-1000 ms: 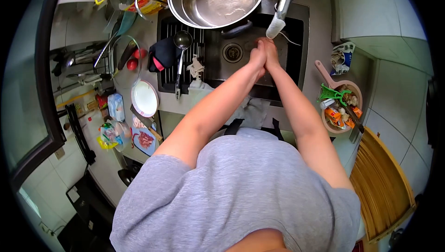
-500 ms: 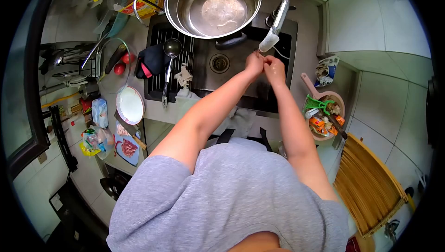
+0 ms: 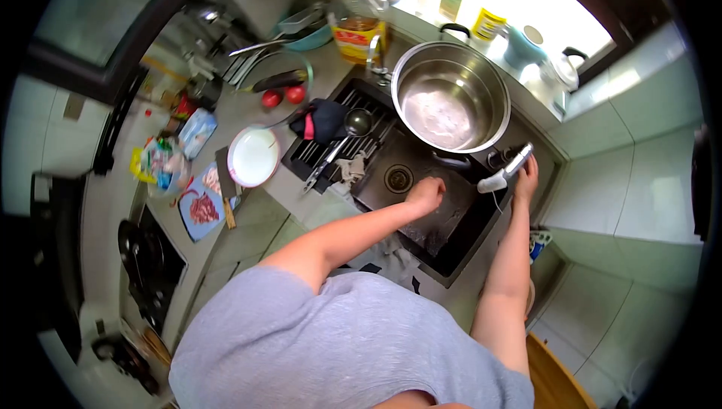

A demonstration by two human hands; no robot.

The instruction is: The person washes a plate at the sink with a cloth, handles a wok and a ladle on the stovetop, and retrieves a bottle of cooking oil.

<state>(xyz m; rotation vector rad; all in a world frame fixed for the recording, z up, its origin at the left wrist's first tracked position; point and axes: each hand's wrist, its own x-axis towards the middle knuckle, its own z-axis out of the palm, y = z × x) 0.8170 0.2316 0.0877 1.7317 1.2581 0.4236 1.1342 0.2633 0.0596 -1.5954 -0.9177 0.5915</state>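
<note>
My left hand (image 3: 426, 195) hangs over the dark sink (image 3: 447, 228), right of the drain, with its fingers curled closed; whatever may be inside them is hidden. At the sink's right edge my right hand (image 3: 528, 177) has its fingers round the upper end of the faucet (image 3: 505, 170), whose spout has a white sleeve. A large steel pot (image 3: 451, 97) filled with clear liquid rests across the back of the sink. Left of the drain, a ladle (image 3: 359, 122) lies on the drying rack (image 3: 301, 158) near a crumpled rag (image 3: 350, 169).
On the left counter are a white plate (image 3: 253, 156), a cleaver (image 3: 223, 176), a cutting board (image 3: 197, 225) with sliced meat, tomatoes (image 3: 271, 98) and an eggplant (image 3: 282, 80). An oil bottle (image 3: 356, 33) stands behind the rack. Several containers, including a teal pot (image 3: 525, 46), line the windowsill.
My hands, together beneath the spout before, are now apart. The right one has moved right and up to the faucet; the left stays over the sink. The view has tilted up and turned.
</note>
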